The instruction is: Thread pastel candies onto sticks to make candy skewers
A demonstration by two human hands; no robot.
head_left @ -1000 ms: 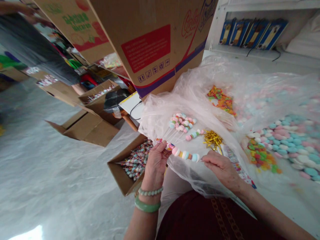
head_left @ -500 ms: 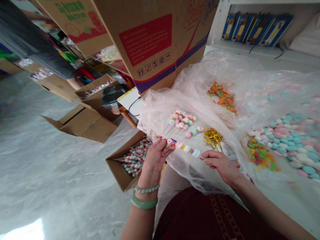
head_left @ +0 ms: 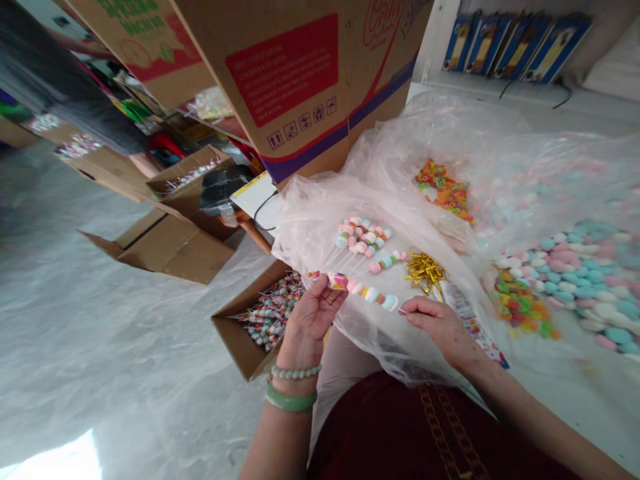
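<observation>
Between my hands a skewer of pastel marshmallows and gummy rings (head_left: 374,295) lies nearly level over the plastic sheet. My left hand (head_left: 314,312), wearing a beaded bracelet and a green bangle, is closed on a small printed plastic bag (head_left: 338,281), whose edge meets the skewer's left end. I cannot tell how far the skewer reaches into it. My right hand (head_left: 437,323) pinches the thin white stick at the skewer's other end. Just beyond lie a bunch of similar skewers (head_left: 364,235), a single skewer (head_left: 387,262) and gold twist ties (head_left: 425,272). Several printed bags (head_left: 470,319) rest beside my right wrist.
Loose marshmallows (head_left: 575,273) and gummy rings (head_left: 520,303) lie on plastic sheeting at right, more rings (head_left: 443,190) farther back. A box of skewers (head_left: 267,317) stands below on the left. A large carton (head_left: 300,73) rises behind; another person's arm (head_left: 95,107) shows far left.
The printed bag has turned in my left fingers and shows more of its face. My right hand keeps its pinch on the stick. The view has shifted slightly.
</observation>
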